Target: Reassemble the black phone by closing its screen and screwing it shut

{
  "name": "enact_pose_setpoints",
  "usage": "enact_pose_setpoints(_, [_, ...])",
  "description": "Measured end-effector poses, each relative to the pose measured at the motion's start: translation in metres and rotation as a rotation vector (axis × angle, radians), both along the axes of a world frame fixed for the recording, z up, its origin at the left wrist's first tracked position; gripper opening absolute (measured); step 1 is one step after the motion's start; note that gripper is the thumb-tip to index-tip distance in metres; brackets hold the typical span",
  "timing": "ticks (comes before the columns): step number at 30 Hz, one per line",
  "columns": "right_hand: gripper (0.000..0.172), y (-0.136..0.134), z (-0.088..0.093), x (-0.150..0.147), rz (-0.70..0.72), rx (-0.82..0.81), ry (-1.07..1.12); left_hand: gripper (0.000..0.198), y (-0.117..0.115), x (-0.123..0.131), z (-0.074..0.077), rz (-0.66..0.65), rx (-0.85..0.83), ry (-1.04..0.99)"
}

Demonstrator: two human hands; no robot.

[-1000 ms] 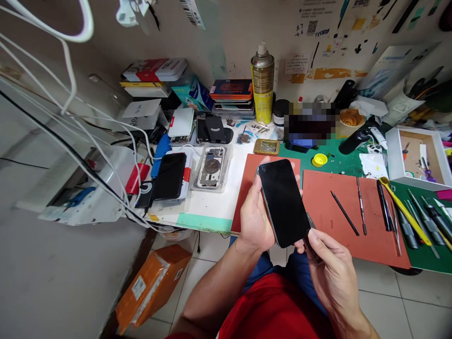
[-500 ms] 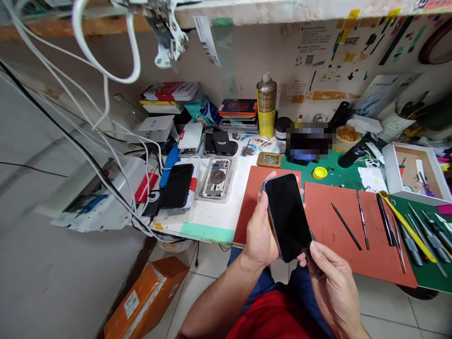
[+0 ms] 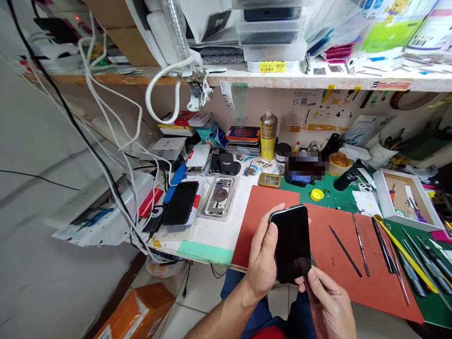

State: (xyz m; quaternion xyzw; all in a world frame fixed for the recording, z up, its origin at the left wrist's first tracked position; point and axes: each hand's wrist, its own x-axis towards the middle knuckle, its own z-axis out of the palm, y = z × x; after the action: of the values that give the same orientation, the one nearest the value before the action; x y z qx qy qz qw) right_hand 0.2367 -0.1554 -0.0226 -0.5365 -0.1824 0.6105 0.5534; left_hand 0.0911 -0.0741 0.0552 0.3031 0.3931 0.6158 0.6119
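A smartphone with a dark screen (image 3: 292, 245) is held above the front edge of the bench, its screen facing up toward me. My left hand (image 3: 263, 256) wraps round its left side, the thumb along the edge. At the phone's lower right corner, my right hand (image 3: 330, 296) pinches with thumb and fingers; a thin dark piece shows beside them, too hidden to identify. Behind the phone lies a reddish-brown mat (image 3: 261, 212). To the left, an opened phone body (image 3: 221, 195) rests in a clear tray, beside another black phone (image 3: 181, 202).
Tweezers, a yellow tool (image 3: 406, 254) and several pens lie on the right mat. Behind stand a spray can (image 3: 269, 136), a small metal tin (image 3: 269, 180) and a white box (image 3: 406, 200). White cables (image 3: 132, 188) hang at left; a shelf (image 3: 282, 81) crosses above.
The view has tilted upward, showing more of the shelf. The phone is turned a little more upright in my hands, both still on it.
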Motion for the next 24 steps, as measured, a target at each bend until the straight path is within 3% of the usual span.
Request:
enact_pose_setpoints(4, [0.042,-0.002,0.004,-0.01,-0.131,0.021,-0.103,0.045,0.004,-0.006,0.003,-0.001,0.019,0.058])
enact_pose_setpoints(9, [0.046,-0.006,0.006,-0.013,-0.272,0.05,-0.441,0.034,0.013,-0.017,0.016,-0.053,-0.008,0.121])
enact_pose_setpoints(13, [0.035,-0.008,0.008,-0.016,-0.341,0.2,-0.638,0.046,0.015,-0.018,0.019,0.032,-0.015,0.135])
enact_pose_setpoints(17, [0.023,-0.007,0.009,-0.021,-0.345,0.322,-0.691,0.046,0.015,-0.016,0.015,0.038,0.015,0.117])
enact_pose_setpoints(24, [0.016,-0.007,0.004,-0.023,-0.357,0.373,-0.717,0.038,0.016,-0.017,0.011,0.03,0.078,0.126])
